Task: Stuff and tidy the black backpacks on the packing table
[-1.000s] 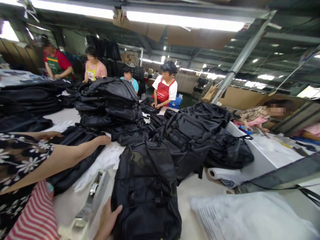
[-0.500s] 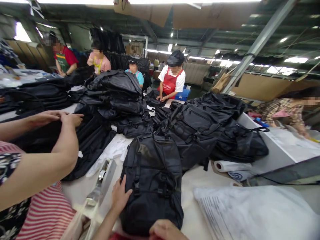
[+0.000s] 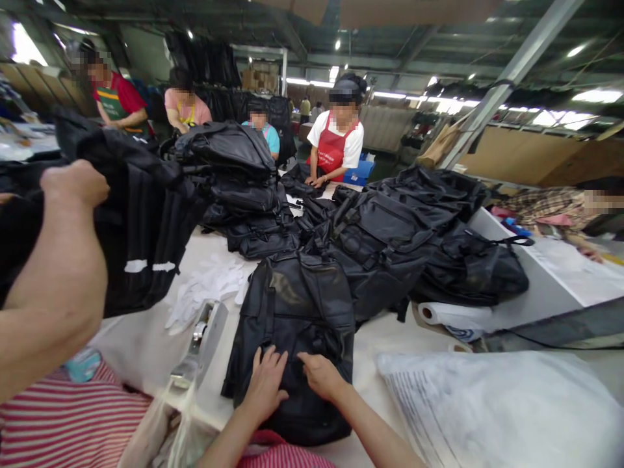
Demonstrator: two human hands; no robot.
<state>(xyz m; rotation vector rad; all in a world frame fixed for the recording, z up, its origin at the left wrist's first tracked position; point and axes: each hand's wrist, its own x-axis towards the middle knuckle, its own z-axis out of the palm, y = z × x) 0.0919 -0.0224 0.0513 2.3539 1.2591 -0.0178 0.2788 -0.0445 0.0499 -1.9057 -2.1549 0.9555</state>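
A black backpack (image 3: 292,305) lies flat on the pale table (image 3: 375,364) in front of me, its straps and buckles facing up. My left hand (image 3: 266,385) rests on its lower left part with the fingers spread. On the right side of the bag is my right hand (image 3: 322,377), index finger extended towards the middle and the other fingers curled; whether it pinches anything is hidden. Between the two hands shows the dark front of the bag.
Piled black bags (image 3: 390,227) lie beyond. At left, a co-worker's arm (image 3: 63,247) lifts a black bag (image 3: 141,227). A metal tool (image 3: 199,344), white scraps (image 3: 209,286), a white roll (image 3: 453,315) and a plastic-wrapped package (image 3: 502,403) surround my backpack.
My left hand moved from the bag's left edge onto its front. My right hand came up from the bottom edge onto the bag. The co-worker at left raised a black bag.
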